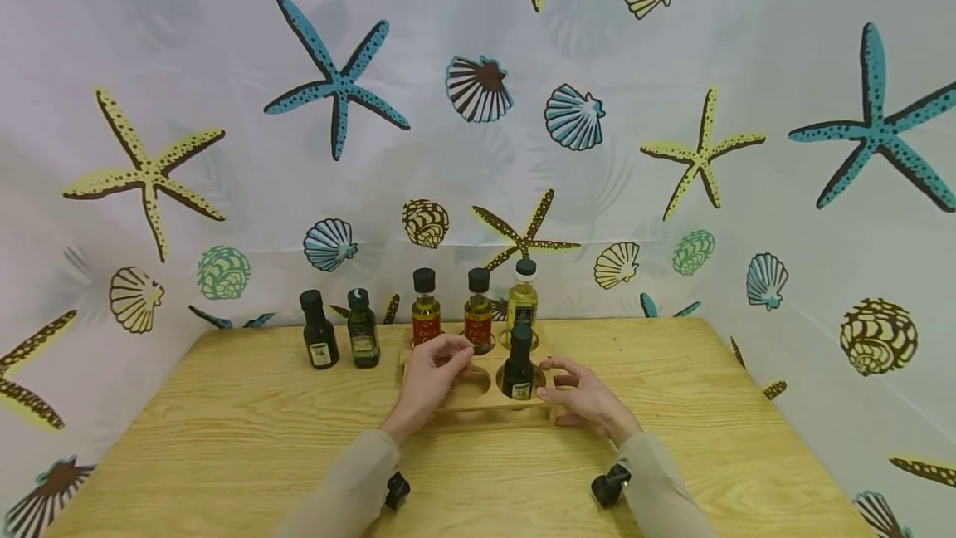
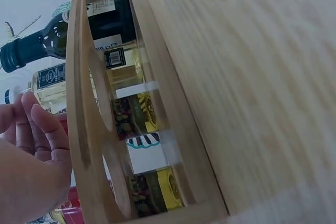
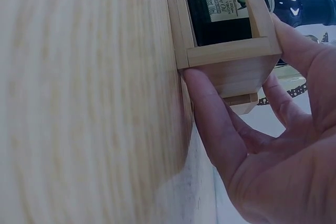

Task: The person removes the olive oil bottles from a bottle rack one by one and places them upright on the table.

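A two-tier wooden rack (image 1: 489, 405) with round holes stands on the table. In its front right hole a dark, black-capped oil bottle (image 1: 520, 368) stands upright. The back row holds two red-labelled bottles (image 1: 426, 320) and a yellow oil bottle (image 1: 523, 301). My left hand (image 1: 436, 368) hovers over the rack's left part, fingers loosely bent, with nothing visible in them. At the rack's right end, my right hand (image 1: 586, 397) grips the side; in the right wrist view its fingers (image 3: 210, 114) touch the lower edge and upper board.
Two dark bottles, one plain dark (image 1: 319, 335) and one green (image 1: 363, 332), stand on the table left of the rack. The wooden table (image 1: 246, 430) extends to a cloth (image 1: 418, 156) printed with starfish and shells, which hangs behind and at both sides.
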A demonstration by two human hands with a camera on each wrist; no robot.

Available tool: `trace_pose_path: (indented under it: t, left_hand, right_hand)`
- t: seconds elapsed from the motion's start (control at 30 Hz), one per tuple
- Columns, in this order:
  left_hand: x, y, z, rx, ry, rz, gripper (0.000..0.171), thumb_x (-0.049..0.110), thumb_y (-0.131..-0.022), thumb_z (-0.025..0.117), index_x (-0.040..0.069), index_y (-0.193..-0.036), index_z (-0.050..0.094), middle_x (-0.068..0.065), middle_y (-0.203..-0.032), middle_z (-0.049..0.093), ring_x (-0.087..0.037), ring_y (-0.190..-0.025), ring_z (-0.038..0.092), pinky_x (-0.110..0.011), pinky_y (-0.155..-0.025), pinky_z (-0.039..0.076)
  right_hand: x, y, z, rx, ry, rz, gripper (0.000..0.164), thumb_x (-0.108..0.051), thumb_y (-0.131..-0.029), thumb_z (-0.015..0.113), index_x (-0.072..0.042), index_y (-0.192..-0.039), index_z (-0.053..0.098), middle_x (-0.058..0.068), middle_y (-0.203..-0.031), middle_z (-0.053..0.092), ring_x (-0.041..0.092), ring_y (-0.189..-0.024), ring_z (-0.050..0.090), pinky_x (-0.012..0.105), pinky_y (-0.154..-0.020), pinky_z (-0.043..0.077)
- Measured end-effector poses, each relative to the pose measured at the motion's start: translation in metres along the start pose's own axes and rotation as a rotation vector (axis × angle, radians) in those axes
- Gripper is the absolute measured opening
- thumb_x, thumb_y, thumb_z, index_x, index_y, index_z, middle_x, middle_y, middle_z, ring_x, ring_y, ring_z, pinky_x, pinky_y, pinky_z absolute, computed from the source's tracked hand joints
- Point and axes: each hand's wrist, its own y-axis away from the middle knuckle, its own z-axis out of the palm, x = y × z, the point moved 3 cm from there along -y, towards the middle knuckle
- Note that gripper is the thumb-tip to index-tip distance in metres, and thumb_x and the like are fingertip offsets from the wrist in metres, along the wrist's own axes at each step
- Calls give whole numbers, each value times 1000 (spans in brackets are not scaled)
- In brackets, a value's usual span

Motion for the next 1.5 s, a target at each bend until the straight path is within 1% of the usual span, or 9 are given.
trace_pose_path:
  t: [0.1, 0.23, 0.33, 0.43, 0.57, 0.7, 0.87, 1.1, 1.5]
  left_hand:
    - [5, 0, 5, -13, 27, -19, 23, 20, -95, 66, 1, -107, 70, -23, -92, 69, -38, -84, 66, -44, -70, 57]
    - [12, 2, 13, -45, 64, -31, 19, 18, -94, 68, 6, -106, 74, -19, -99, 71, -40, -91, 66, -47, -76, 57]
    - [14, 3, 18, -59, 55, -32, 18, 17, -93, 69, 10, -108, 74, -17, -104, 71, -38, -94, 66, -48, -78, 57]
    - [14, 2, 23, -44, 33, -29, 20, 18, -92, 70, 11, -111, 74, -13, -106, 72, -32, -93, 67, -45, -77, 57]
    - [13, 0, 30, -15, -13, -17, 21, 20, -90, 73, 12, -110, 75, -7, -105, 72, -21, -91, 66, -37, -78, 56]
    - [15, -3, 36, 2, -64, -3, 23, 23, -89, 74, 11, -109, 75, -5, -105, 72, -15, -89, 63, -30, -75, 53]
    - [16, -4, 44, 21, -78, -4, 28, 25, -87, 76, 10, -110, 75, -6, -104, 72, -17, -88, 63, -28, -70, 53]
    - [17, -4, 54, 40, -72, -33, 29, 28, -86, 77, 12, -110, 74, -7, -108, 71, -21, -96, 63, -31, -76, 53]
    - [15, -6, 63, -42, 15, -115, 38, 29, -87, 76, 13, -121, 70, -8, -112, 70, -23, -106, 64, -42, -92, 54]
  right_hand:
    - [0, 0, 0, 3, 4, -1, 51, -26, -90, 73, -23, -137, 55, 22, -147, 42, 33, -118, 57, 42, -71, 59]
    - [0, 0, 0, 7, 13, 2, 50, -26, -90, 73, -24, -137, 55, 22, -147, 43, 33, -118, 57, 43, -71, 59]
    - [1, 0, 0, 11, 14, 5, 50, -26, -90, 73, -24, -137, 55, 22, -146, 44, 33, -117, 57, 43, -71, 59]
    - [0, 0, 1, 11, 9, 8, 49, -25, -91, 72, -25, -137, 55, 22, -146, 43, 33, -117, 57, 43, -71, 59]
    - [1, -1, 0, 6, 11, 7, 49, -24, -91, 72, -24, -137, 54, 22, -146, 43, 34, -119, 57, 44, -73, 59]
    - [2, -2, 0, 3, 15, 7, 50, -25, -91, 72, -23, -138, 54, 22, -146, 43, 34, -119, 57, 44, -74, 59]
    - [2, -3, 0, 3, 14, 10, 51, -26, -90, 73, -23, -138, 54, 22, -146, 44, 33, -117, 58, 43, -74, 59]
    - [1, -1, 0, 2, 14, 7, 51, -26, -91, 72, -23, -138, 54, 22, -145, 44, 33, -117, 57, 44, -74, 59]
    - [5, -2, 0, -5, 6, 13, 50, -26, -91, 71, -24, -138, 53, 23, -147, 41, 33, -118, 57, 43, -74, 59]
